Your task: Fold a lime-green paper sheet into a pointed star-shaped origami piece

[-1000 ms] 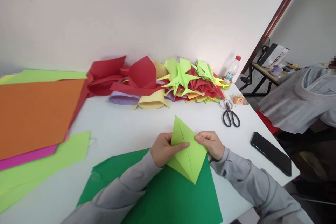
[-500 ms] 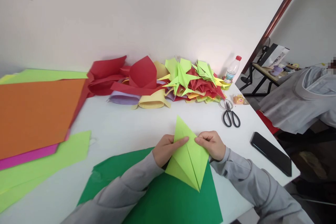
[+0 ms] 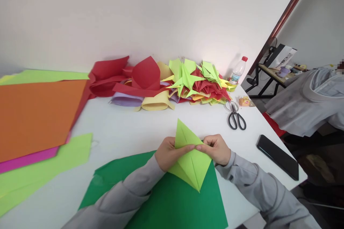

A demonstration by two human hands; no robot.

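Right hand [image 3: 217, 149] has brought its thumb inward over the lime-green folded paper [image 3: 192, 166] since half a second earlier, and the paper's lower point has shifted leftward and slightly up. Left hand [image 3: 166, 153] pinches the paper at its left side, thumb laid across the front; the right hand pinches the right corner. Thumb tips touch or nearly touch; fingers behind the sheet are hidden. The paper, diamond-shaped with a long centre crease, is held tilted above the dark green sheet [image 3: 174, 205], which lies on the white table [image 3: 126, 125]. Black-handled scissors [image 3: 236, 120] lie beyond the right hand, near a red-capped bottle [image 3: 237, 72] and a pile of folded paper stars [image 3: 185, 78]. One black phone [image 3: 278, 157] rests near the table's right edge.
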